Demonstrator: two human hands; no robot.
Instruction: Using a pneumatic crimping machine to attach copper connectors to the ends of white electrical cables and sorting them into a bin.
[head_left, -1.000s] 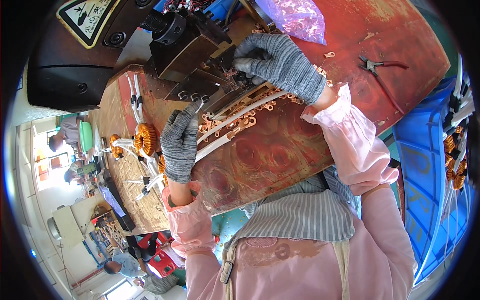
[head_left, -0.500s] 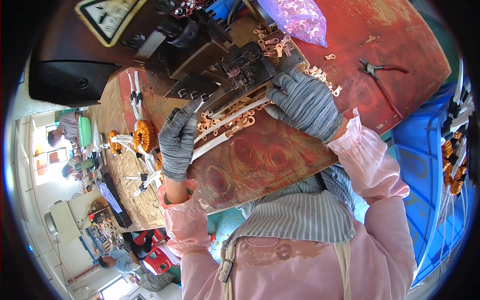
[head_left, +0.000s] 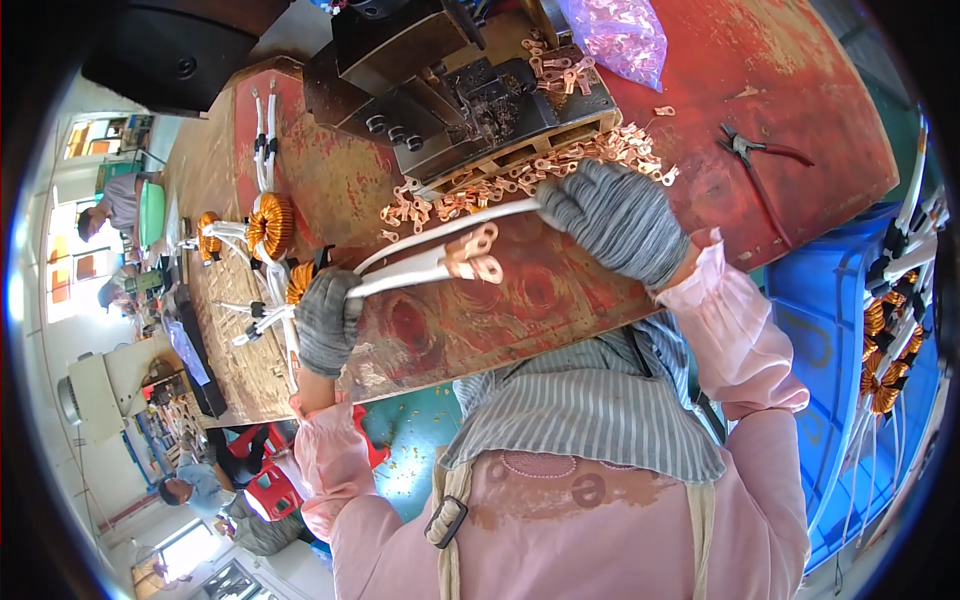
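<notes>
My left hand [head_left: 328, 322], in a grey knitted glove, is closed round white cables [head_left: 405, 272] at the left of the red worktable. Two of the cables end in copper lugs [head_left: 472, 252] that stick out to the right, slightly blurred. Another white cable [head_left: 450, 222] runs up to my right hand [head_left: 612, 222], also gloved, whose curled fingers hold its end; the tip is hidden. Just beyond lies a heap of loose copper lugs [head_left: 520, 180] at the base of a dark metal press [head_left: 480, 105]. Copper-wound ring coils [head_left: 270, 226] on white leads lie beside my left hand.
Red-handled pliers [head_left: 745, 148] lie on the red tabletop [head_left: 800, 80] at the right. A purple plastic bag of lugs [head_left: 618, 40] sits at the back. Right of the table, a blue bin [head_left: 815, 310] stands near hanging coils [head_left: 885, 380]. Other people are seated at far left.
Both hands have come away from the press. My left hand has moved down and left, now gripping the cables; the lugged ends have lifted off the heap toward me.
</notes>
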